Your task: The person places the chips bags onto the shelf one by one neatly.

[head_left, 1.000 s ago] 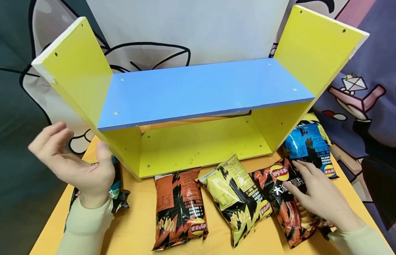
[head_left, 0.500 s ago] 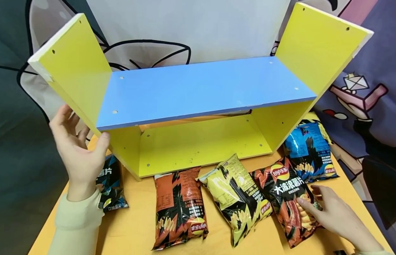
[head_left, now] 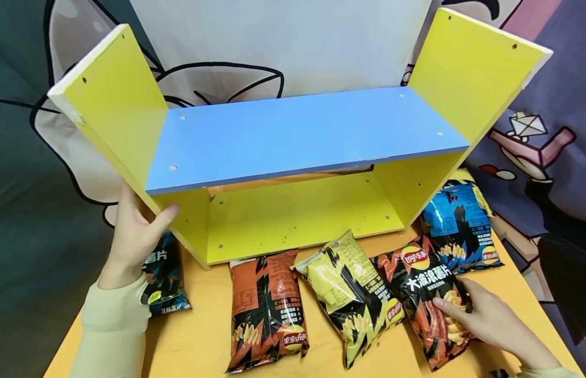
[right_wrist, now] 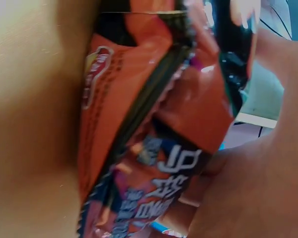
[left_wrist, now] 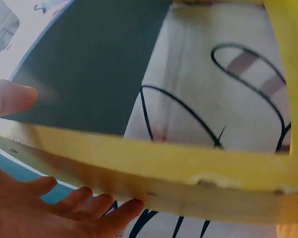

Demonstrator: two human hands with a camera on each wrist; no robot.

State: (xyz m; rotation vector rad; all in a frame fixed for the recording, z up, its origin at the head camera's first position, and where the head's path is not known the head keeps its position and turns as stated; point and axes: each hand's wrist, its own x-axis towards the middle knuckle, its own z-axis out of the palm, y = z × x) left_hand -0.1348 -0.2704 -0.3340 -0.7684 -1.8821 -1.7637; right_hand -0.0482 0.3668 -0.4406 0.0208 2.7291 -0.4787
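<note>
The left hand (head_left: 132, 236) grasps the left side panel (head_left: 123, 126) of the shelf unit (head_left: 297, 139), its thumb at the front edge and its fingers behind the outer face, a hold that would seem to suit steadying the frame. The right hand (head_left: 488, 317) grips the red-and-black chip bag (head_left: 422, 294), thumb on the printed face and fingers round the side; pinching a soft, puffed pouch at its edge probably spares the contents. That bag lies on the yellow tabletop (head_left: 208, 325), in front of the unit's right end. Against it, toward the middle, lies a yellow bag (head_left: 351, 299), with an orange bag (head_left: 266, 310) beside that; loosely spread this way, each seems within easy reach. Beyond the right hand a blue bag (head_left: 460, 226) lies outside the right side panel (head_left: 467, 94), a yellow packet (head_left: 481, 198) partly hidden behind it. Beside the left forearm rests a dark bag (head_left: 165, 278). That makes six packets in sight: two yellow and one each of red-and-black, orange, blue and dark. The unit counts two yellow sides, one blue board across them and one yellow lower board (head_left: 302, 215), with patterned cloth (head_left: 293, 47) behind.
</note>
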